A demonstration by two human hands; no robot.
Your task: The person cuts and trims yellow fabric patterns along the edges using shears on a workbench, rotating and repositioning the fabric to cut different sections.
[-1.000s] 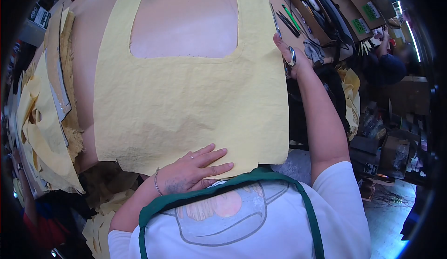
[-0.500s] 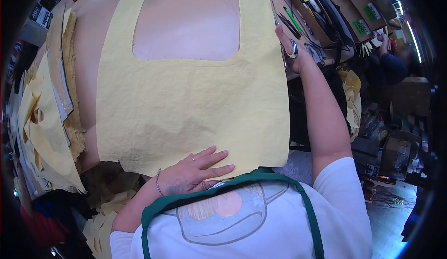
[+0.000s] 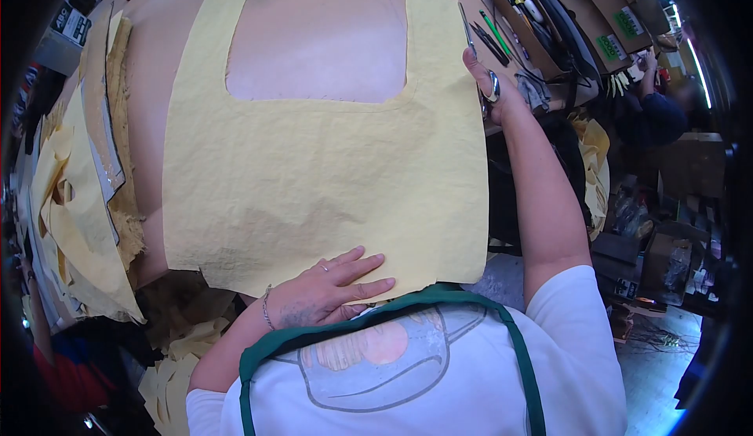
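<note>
A large piece of yellow cloth point(image 3: 314, 161) with a deep square notch at its far side lies spread in front of me. My left hand point(image 3: 337, 283) rests flat on its near edge, fingers apart. At the cloth's right edge, my right hand point(image 3: 502, 95) is closed around metal scissors point(image 3: 493, 85). One loop of the handle shows beside the thumb, and a blade runs along the edge of the upper right strip. The right fingers are mostly hidden beneath the hand and cloth.
The pale table point(image 3: 314, 52) extends beyond the cloth. At left are stacked yellow cloth pieces point(image 3: 67, 208) and stiff patterns. Pens point(image 3: 490, 42) and a tool box point(image 3: 529, 32) sit at upper right, near cardboard boxes point(image 3: 588, 5). Another person point(image 3: 659, 110) is at far right.
Almost nothing differs. My right hand and the scissors have shifted very slightly along the right edge; my left hand stays flat in the same place.
</note>
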